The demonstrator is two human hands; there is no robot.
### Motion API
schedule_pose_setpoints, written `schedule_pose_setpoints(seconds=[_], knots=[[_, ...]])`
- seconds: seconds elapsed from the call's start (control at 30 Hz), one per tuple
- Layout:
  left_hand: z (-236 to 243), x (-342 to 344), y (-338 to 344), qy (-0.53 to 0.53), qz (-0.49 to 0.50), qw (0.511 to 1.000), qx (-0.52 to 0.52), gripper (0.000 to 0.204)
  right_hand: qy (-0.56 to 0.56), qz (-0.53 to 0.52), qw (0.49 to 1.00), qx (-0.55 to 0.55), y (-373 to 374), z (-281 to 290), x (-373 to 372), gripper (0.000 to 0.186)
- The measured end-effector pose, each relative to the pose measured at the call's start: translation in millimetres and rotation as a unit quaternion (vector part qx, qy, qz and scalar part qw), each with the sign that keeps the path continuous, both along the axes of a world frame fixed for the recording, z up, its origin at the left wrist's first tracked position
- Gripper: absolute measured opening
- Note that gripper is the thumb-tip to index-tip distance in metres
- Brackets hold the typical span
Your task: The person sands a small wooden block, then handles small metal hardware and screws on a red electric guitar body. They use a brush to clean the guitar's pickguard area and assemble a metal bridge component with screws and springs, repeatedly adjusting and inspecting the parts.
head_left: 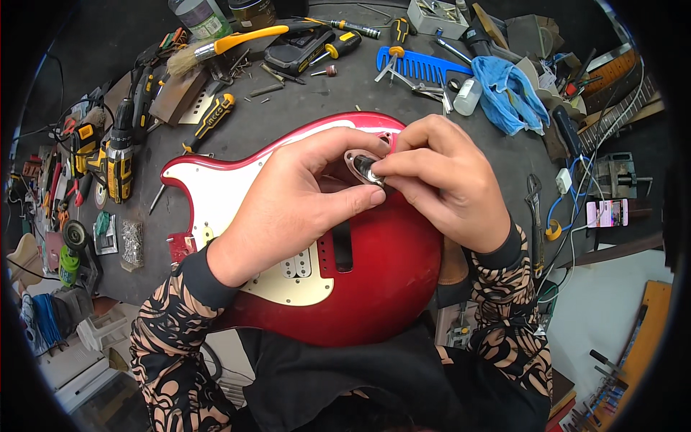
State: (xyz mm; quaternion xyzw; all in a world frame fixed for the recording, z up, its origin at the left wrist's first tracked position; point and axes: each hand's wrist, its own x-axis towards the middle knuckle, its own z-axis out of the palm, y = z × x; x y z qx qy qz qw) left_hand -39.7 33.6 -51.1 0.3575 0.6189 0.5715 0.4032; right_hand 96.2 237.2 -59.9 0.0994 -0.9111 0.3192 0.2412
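Observation:
A red electric guitar body (389, 281) with a cream pickguard (224, 187) and white pickup (295, 268) lies in front of me. Over its upper right part, an oval chrome jack plate (363, 167) is held between both hands. My left hand (291, 194) curls round the plate's left side, thumb along its lower edge and index finger above it. My right hand (446, 180) pinches the plate's right side, with thumb and index fingertip on the metal. Part of the plate and the body behind it is hidden by my fingers.
Around the body lie a drill (115, 155), screwdriver (212, 119), paintbrush (230, 43), blue comb (425, 63), blue cloth (504, 90), wrench (535, 219), bag of screws (132, 245), phone (606, 214) and cables. A guitar neck (612, 115) sits at the far right of the bench (324, 101).

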Motion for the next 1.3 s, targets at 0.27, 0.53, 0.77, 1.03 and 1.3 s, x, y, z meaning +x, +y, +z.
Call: schedule_pose_setpoints(seconds=[0.27, 0.53, 0.77, 1.03, 1.3], knots=[[-5, 2, 2, 0.000, 0.010, 1.000, 0.000, 0.046, -0.019, -0.055, 0.996, 0.070, -12, 3, 4, 0.022], [0, 1, 1, 0.011, -0.003, 1.000, -0.007, 0.046, 0.029, -0.031, 0.994, 0.102, -10, 3, 3, 0.022], [-7, 1, 1, 0.003, -0.001, 1.000, 0.001, 0.046, -0.032, -0.040, 0.994, 0.096, -12, 8, 8, 0.027], [-7, 3, 1, 0.009, -0.003, 1.000, -0.003, 0.047, 0.000, -0.053, 0.981, 0.185, -15, 5, 7, 0.025], [-9, 1, 3, -0.022, 0.001, 1.000, 0.023, 0.049, 0.065, -0.081, 0.982, 0.157, -15, -6, -2, 0.014]])
